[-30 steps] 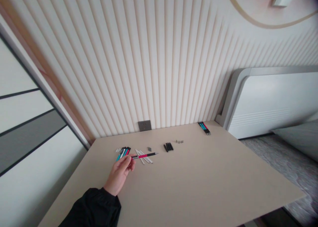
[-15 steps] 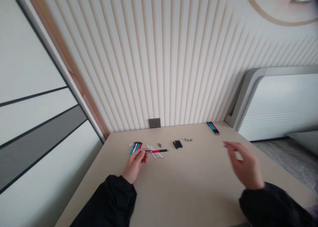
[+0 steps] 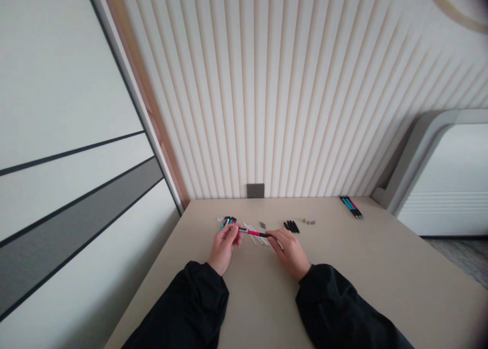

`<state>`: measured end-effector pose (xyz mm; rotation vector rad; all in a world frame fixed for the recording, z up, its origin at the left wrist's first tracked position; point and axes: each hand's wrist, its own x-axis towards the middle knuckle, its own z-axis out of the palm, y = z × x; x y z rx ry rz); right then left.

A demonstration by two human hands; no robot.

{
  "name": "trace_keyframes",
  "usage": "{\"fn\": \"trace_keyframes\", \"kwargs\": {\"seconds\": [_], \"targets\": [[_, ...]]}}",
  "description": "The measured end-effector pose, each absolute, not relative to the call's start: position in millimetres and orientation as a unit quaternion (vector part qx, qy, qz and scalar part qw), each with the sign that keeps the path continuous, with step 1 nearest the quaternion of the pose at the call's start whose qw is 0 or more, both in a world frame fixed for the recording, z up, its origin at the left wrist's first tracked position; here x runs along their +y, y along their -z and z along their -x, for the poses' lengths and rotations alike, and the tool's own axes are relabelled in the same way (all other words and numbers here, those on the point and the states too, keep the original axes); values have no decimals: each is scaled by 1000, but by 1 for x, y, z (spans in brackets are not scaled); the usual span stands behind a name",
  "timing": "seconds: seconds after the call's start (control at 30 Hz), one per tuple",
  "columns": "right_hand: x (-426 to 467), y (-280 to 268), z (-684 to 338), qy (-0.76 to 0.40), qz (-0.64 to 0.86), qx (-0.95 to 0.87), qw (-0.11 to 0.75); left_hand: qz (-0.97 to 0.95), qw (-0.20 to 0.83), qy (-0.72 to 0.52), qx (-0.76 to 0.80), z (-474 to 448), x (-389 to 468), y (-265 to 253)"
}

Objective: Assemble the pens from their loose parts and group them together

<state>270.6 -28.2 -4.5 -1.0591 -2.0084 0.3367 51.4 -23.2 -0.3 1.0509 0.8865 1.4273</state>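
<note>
Slim pink-and-black plastic pen (image 3: 253,232): likely feeling light, stiff
Left hand (image 3: 223,248): fingers are pinching its rear
Right hand (image 3: 290,249): fingers are grasping its black grip (image 3: 263,235), likely safest

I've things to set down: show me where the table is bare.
Free: the table right of the right hand, in front of the far-right pens; also between the sleeves. Crowded: around the held pink pen, with clustered pens, white sticks and black cylinders.
</note>
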Motion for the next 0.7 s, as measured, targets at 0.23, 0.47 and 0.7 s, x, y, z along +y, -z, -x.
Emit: {"fn": "trace_keyframes", "kwargs": {"seconds": [0.23, 0.47, 0.7], "targets": [[-28, 4, -275, -109, 438, -806, 383, -434, 560, -604, 366, -53, -24, -1], [-28, 9, -277, -80, 446, -798, 396, -442, 573, -596, 349, -52, -25, 2], [-29, 12, -280, -88, 424, -811, 392, -478, 563, -586, 333, -49, -26, 2]]}}
